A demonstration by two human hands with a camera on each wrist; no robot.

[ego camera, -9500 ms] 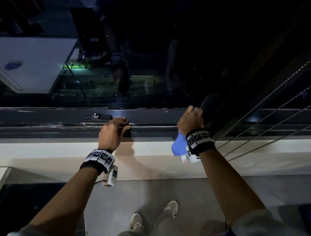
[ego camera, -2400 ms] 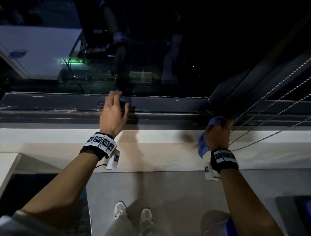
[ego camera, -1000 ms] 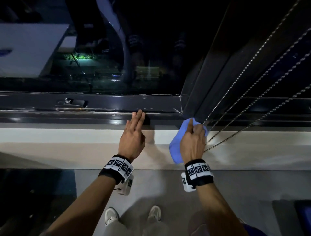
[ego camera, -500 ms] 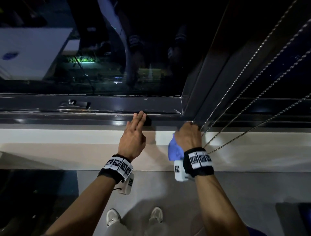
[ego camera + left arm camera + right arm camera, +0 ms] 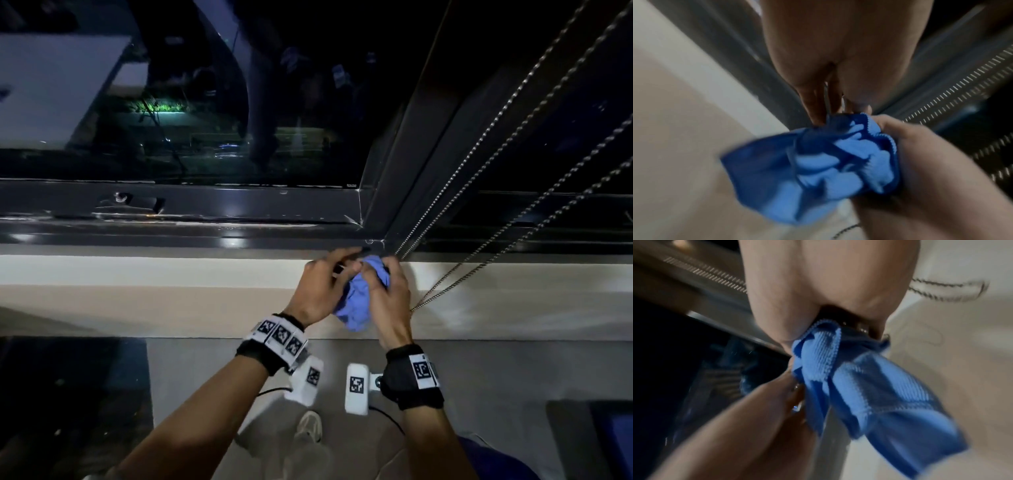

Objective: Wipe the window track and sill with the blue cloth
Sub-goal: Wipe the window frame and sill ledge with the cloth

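Note:
The blue cloth is bunched up over the pale sill, just below the corner where the dark window track meets the upright frame. My right hand grips the bunch from the right, fingers curled round it. My left hand has come in from the left and pinches the cloth's upper edge. In the left wrist view, that hand's fingers run down into the folds of the cloth. The right wrist view shows the cloth hanging from the right hand. Both sets of fingertips are partly hidden by fabric.
Bead chains of a blind slant down from the upper right and loop onto the sill beside my right hand. A small latch sits on the sash rail at the left. Dark glass is above, and floor and shoes below.
My left hand has left the track and moved right to meet the right hand at the cloth. The cloth is now bunched between both hands.

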